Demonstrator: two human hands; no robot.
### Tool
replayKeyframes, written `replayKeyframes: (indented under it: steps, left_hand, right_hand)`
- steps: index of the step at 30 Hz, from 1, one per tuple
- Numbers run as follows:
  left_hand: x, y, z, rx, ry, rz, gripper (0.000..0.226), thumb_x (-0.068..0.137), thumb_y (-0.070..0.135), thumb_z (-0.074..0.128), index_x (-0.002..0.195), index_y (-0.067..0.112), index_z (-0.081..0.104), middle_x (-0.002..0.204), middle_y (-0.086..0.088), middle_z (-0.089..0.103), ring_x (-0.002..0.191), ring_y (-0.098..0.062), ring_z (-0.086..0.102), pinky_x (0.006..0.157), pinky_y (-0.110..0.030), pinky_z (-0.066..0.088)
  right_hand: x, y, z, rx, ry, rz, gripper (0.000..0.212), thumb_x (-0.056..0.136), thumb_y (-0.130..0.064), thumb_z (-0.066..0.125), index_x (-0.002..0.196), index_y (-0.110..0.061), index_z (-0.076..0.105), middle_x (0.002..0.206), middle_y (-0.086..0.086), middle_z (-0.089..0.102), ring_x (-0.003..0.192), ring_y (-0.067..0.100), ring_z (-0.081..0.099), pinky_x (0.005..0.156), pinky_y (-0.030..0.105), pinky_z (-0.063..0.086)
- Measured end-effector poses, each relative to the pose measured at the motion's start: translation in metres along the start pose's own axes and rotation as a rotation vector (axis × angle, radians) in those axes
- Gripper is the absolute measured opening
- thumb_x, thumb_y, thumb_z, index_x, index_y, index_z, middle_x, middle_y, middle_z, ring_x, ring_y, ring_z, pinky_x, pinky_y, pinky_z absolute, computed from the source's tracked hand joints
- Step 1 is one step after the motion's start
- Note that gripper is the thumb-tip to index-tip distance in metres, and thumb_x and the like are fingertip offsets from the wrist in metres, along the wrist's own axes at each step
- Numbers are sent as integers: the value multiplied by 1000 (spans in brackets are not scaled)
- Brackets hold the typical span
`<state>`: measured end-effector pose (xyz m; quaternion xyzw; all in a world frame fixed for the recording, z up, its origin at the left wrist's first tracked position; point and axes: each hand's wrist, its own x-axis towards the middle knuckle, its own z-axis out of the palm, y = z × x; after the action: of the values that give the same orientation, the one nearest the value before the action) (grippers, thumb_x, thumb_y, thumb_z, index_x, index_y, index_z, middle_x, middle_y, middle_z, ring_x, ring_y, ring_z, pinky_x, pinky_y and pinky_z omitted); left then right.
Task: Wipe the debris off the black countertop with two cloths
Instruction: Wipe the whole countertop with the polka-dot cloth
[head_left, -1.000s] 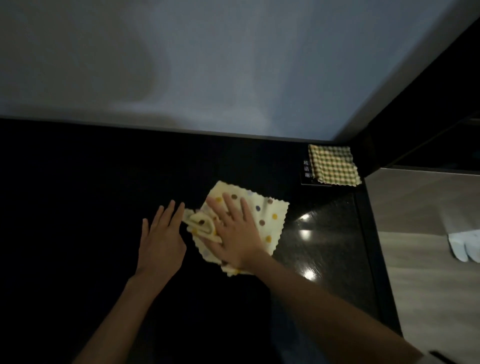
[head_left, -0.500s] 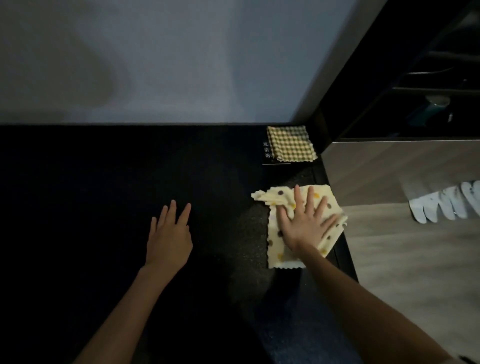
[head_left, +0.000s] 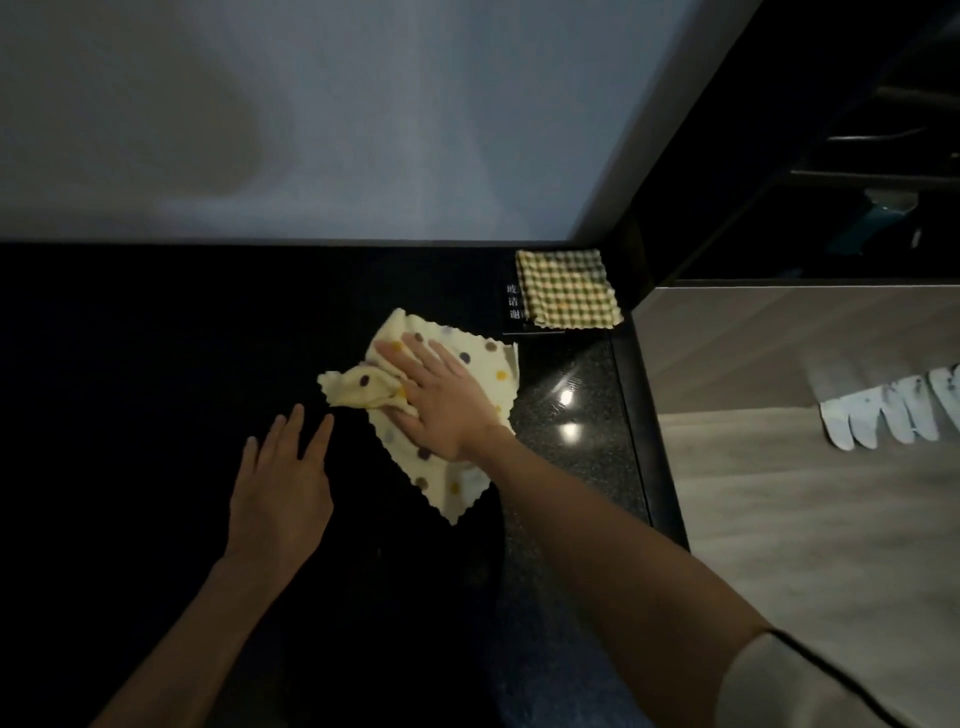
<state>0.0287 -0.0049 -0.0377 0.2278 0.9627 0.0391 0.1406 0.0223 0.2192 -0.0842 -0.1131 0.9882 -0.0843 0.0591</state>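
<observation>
A cream cloth with coloured dots (head_left: 467, 467) lies crumpled on the black countertop (head_left: 156, 389), right of centre. My right hand (head_left: 441, 395) presses flat on it with straight fingers pointing up-left. Bunched folds of the cloth stick out to the left of my fingers. My left hand (head_left: 283, 493) rests flat on the bare countertop just left of the cloth, fingers spread, touching no cloth. A second cloth, green and yellow checked (head_left: 569, 288), lies folded at the back right corner. No debris can be made out on the dark surface.
A small black sign with white characters (head_left: 513, 301) lies partly under the checked cloth. The counter's right edge (head_left: 641, 415) drops to a wooden floor. White slippers (head_left: 893, 410) lie on the floor at right. A pale wall runs along the back.
My right hand swept the dotted cloth to the counter's right edge, then back left toward the middle. My left hand stayed flat in about the same place.
</observation>
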Motion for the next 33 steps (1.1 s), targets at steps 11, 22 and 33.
replayKeyframes:
  steps: [11,22,33]
  left_hand:
    - [3,25,-5,51,-16,-90,71,89,14,53,150,13,15,156,-20,12,145,-33,6,118,-47,11]
    - [-18,27,-7,16,-19,-20,73,90,16,51,150,21,10,158,-14,5,146,-29,2,117,-47,9]
    - [-79,32,2,-19,-125,109,64,95,21,42,149,28,8,158,-11,3,146,-25,2,118,-46,9]
  right_hand:
    - [-146,88,-14,7,41,556,61,99,-56,23,152,-35,3,162,-8,2,149,17,-6,121,44,7]
    - [-244,-3,7,3,-13,641,71,95,-65,21,151,-34,-10,162,-9,-5,149,24,-10,118,55,7]
    - [-352,-102,27,48,-48,890,69,93,-67,11,152,-36,-5,163,-5,4,150,22,-5,117,57,10]
